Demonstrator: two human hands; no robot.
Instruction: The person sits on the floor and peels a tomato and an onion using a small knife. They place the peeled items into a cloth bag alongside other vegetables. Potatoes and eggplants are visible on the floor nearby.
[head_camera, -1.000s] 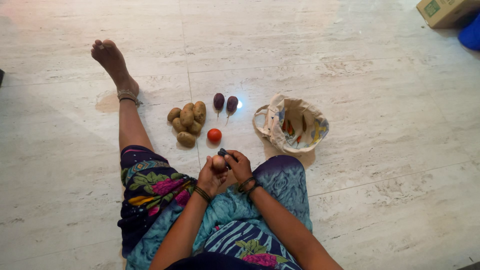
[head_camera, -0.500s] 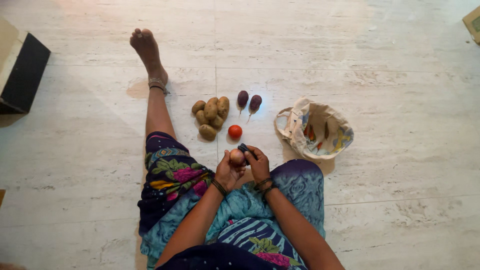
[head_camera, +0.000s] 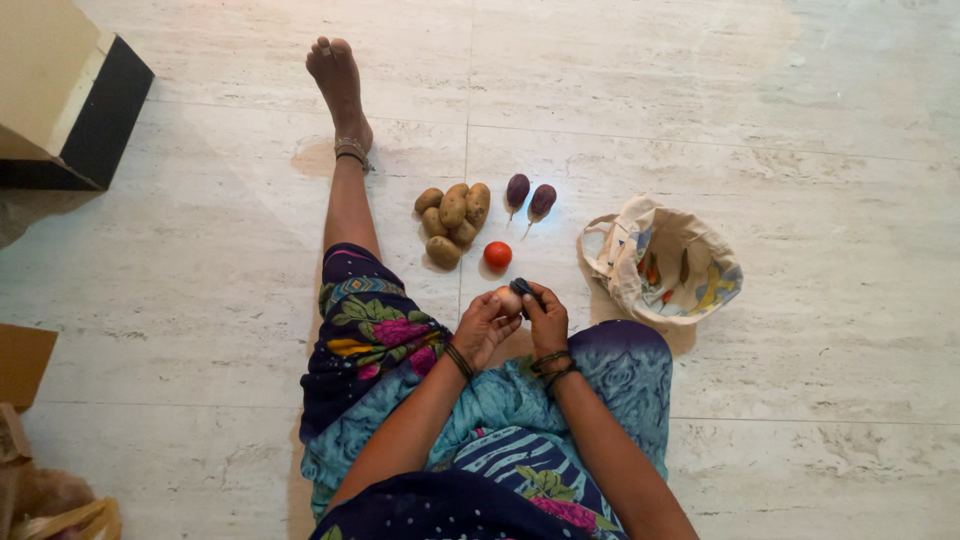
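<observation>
Marble floor (head_camera: 200, 300) | left hand (head_camera: 483, 325) gripping onion (head_camera: 508, 301) | right hand (head_camera: 546, 318) clasping dark peeler (head_camera: 522, 289)

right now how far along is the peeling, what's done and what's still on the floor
Nothing looks finished. In hand: the left hand holds a small round potato, with the right hand pressing a dark peeler to it. Left: the potato pile, two aubergines and a tomato lie whole beside the cloth bag.

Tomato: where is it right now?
In the head view the red tomato lies on the floor just right of the potato pile, below the two purple eggplants.
</observation>
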